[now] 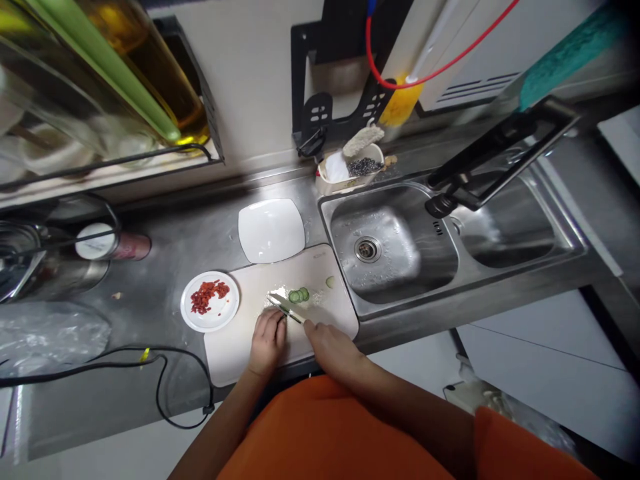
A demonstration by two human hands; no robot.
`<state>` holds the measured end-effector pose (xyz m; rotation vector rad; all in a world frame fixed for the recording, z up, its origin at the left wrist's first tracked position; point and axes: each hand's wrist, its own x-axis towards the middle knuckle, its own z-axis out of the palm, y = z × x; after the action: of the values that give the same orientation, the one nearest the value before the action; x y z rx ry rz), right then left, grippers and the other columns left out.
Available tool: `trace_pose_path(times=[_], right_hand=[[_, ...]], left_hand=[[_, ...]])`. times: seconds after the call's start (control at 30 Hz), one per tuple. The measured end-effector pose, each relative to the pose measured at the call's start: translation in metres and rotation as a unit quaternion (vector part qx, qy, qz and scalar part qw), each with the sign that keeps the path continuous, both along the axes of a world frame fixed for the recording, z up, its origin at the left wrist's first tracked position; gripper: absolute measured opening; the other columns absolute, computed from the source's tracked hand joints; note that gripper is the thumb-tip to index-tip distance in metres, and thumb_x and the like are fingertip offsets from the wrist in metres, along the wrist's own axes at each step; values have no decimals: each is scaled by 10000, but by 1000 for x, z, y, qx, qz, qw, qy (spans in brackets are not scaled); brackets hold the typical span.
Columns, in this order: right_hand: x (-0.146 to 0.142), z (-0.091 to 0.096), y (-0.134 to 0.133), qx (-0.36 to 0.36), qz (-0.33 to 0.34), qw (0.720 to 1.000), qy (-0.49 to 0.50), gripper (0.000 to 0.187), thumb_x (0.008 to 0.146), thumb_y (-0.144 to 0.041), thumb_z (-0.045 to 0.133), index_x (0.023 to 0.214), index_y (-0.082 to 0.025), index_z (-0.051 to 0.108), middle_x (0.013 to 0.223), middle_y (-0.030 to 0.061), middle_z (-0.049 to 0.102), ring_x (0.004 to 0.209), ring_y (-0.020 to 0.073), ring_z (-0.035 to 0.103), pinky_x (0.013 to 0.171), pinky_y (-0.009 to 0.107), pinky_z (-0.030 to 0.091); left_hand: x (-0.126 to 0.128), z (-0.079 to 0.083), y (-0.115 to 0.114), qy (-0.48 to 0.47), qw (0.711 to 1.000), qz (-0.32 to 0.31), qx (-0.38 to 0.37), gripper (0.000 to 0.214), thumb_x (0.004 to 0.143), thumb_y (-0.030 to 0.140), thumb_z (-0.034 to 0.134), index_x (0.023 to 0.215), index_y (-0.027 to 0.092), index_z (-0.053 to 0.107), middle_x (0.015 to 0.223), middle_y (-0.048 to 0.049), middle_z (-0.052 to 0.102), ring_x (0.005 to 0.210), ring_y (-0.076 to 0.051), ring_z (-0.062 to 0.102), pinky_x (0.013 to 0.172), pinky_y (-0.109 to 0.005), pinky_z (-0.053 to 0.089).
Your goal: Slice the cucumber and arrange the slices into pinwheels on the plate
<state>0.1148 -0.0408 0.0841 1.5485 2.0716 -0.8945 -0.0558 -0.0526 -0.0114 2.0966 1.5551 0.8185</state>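
Observation:
My right hand (333, 345) is closed round the handle of a kitchen knife (286, 307), whose blade points left across the white cutting board (235, 360). Against the near side of the blade, my left hand (270, 335) rests with curled fingers on a piece of cucumber, mostly hidden beneath them. Several round cucumber slices (299, 295) lie just beyond the knife, and a cucumber end (330, 282) sits farther right on the board. To the left, a round white plate (220, 321) overlaps the board and holds chopped red pieces (207, 296).
A squarish white dish (271, 230) stands behind the board. To the right is a double steel sink (390, 267) with a black faucet (480, 157). A caddy (350, 177) holds scrubbers. Black cable (159, 373), plastic bag (55, 337) and pink canister (133, 247) occupy the left counter.

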Motion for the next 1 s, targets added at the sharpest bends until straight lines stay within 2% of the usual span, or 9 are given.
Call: trace_pose_path(times=[0.27,0.53,0.63,0.77,1.0], right_hand=[[-8,-21,6,19,12,1000,15,302,891,-50,276,1060,-144,509,857,105,648,801,208,645,626,260,462],[-11,-39,1,58,3,998,26,305,886,-52,294,1082,-145,508,860,96,647,765,193,639,604,254,449],[-5,-35,3,47,-4,999,28,315,872,-49,320,1101,-155,509,865,89,647,799,195,633,619,251,446],[3,-20,3,25,-14,1000,12,334,871,-55,327,1135,-164,502,894,93,645,819,197,628,632,251,447],[8,-1,-10,-5,-10,1000,-1,302,885,-68,308,1097,-180,492,873,84,640,793,196,631,599,243,446]], left_hand=[[0,-1,0,-15,1000,3,-18,207,874,158,476,1051,160,584,997,-85,626,991,-186,563,928,-384,468],[0,-1,-1,-16,1000,3,-21,209,874,154,477,1055,162,582,1007,-84,625,1002,-188,556,939,-395,462],[-1,-1,-2,-11,1000,3,-25,217,877,163,472,1063,160,584,1017,-91,625,1018,-193,555,935,-393,464],[-1,-3,-2,-6,1000,4,-20,216,880,181,473,1064,162,586,1037,-98,623,1029,-197,550,930,-394,467],[-1,-3,-3,2,1000,8,-2,176,876,186,484,1017,155,585,999,-96,621,1013,-193,554,927,-395,469]])
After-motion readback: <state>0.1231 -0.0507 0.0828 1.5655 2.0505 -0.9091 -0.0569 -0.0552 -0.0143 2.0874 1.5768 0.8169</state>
